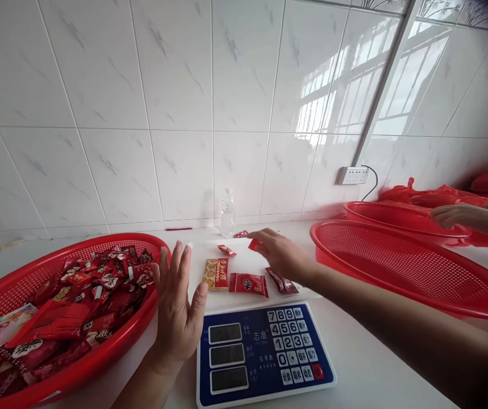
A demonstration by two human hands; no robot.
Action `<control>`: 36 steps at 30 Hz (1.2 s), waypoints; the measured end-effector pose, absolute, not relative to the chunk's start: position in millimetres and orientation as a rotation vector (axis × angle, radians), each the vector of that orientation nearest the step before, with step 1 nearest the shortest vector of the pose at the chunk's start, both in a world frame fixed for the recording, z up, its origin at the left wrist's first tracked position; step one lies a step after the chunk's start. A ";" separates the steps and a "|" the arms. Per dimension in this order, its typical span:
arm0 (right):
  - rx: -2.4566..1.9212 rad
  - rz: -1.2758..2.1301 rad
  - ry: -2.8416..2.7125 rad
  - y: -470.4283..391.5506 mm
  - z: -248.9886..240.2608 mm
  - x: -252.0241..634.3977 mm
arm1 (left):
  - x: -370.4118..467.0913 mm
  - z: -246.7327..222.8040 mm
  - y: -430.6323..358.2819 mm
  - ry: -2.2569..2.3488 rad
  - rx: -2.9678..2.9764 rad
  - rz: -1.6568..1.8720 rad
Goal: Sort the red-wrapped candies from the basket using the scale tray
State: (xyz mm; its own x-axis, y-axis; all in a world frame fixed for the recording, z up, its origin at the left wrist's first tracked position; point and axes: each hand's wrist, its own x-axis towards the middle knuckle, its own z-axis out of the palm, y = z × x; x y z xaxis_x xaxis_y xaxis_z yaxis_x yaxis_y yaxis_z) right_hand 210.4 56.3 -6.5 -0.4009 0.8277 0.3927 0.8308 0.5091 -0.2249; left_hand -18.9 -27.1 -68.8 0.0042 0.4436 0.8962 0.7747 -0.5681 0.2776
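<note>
My left hand (179, 312) is raised with its fingers stretched out, between the basket of snacks and the scale, and holds nothing. Over the white weighing tray (199, 250), my right hand (280, 253) has its fingers bent round a small red packet (253, 244), partly hidden by the hand. On the tray lie a yellow-and-red snack packet (216, 274), a red snack packet (248, 284), a dark red packet (282, 281) and a small red-and-white candy (226, 250). In front stands the blue digital scale panel (263, 355), its displays dark.
A red basket (161, 241) full of wrapped snacks sits at left. Another red basket (397, 250) stands at right, with one more (401, 213) behind it. A clear plastic bottle (227, 215) is near the tiled wall. Another person's hand (452, 217) reaches in at far right.
</note>
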 end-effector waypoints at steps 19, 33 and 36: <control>-1.881 -0.214 -2.091 43.1 3.3 341.6 | -13.4 -71.4 -29.0 -1.254 -2.011 -1.602; -1.606 0.001 -2.497 25.3 -25.4 238.5 | -15.6 -71.8 -27.3 -1.247 -2.006 -1.588; -1.643 -0.056 -2.410 32.1 -21.2 255.1 | -14.9 -71.0 -28.4 -1.234 -2.011 -1.600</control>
State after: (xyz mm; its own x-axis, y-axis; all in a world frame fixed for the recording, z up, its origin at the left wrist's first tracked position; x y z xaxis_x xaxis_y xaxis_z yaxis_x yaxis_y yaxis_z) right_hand 255.1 32.1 -21.2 -0.3485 0.9146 0.2049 0.9231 0.3728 -0.0942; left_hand -14.9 -28.4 -71.0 0.0163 0.4366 0.8995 0.7588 -0.5912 0.2732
